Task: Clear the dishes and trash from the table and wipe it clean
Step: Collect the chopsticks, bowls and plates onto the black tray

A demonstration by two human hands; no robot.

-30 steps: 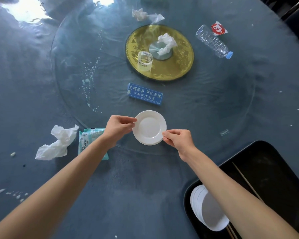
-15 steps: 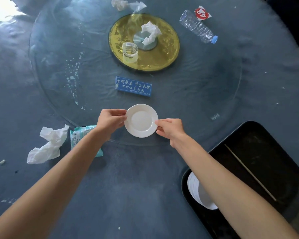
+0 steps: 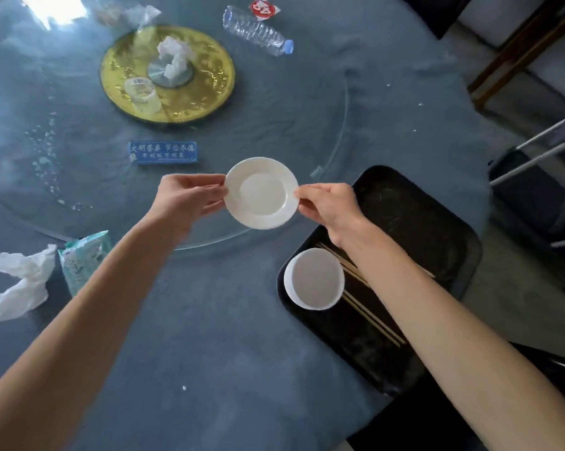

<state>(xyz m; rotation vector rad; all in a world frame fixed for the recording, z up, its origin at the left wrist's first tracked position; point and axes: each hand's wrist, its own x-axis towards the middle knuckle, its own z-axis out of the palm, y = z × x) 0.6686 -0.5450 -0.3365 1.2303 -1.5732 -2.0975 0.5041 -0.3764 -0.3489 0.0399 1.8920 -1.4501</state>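
I hold a small white plate (image 3: 262, 193) level above the near edge of the glass turntable (image 3: 307, 125). My left hand (image 3: 186, 198) pinches its left rim and my right hand (image 3: 328, 205) pinches its right rim. To the right, a black tray (image 3: 437, 229) lies on the blue tablecloth with a white bowl (image 3: 313, 278) and wooden chopsticks (image 3: 372, 317) in it. My right forearm crosses over the tray.
On the turntable are a gold disc (image 3: 209, 92) with a crumpled tissue (image 3: 175, 55), a plastic cup (image 3: 142, 94) and a blue sign (image 3: 163, 152). A plastic bottle (image 3: 258, 30), a wet-wipe pack (image 3: 84, 263) and a crumpled napkin (image 3: 20, 284) lie around. Chairs stand at right.
Both hands have lifted the plate and carried it rightward toward the black tray. My view swung right, so the tray's bowl and chopsticks now show fully.
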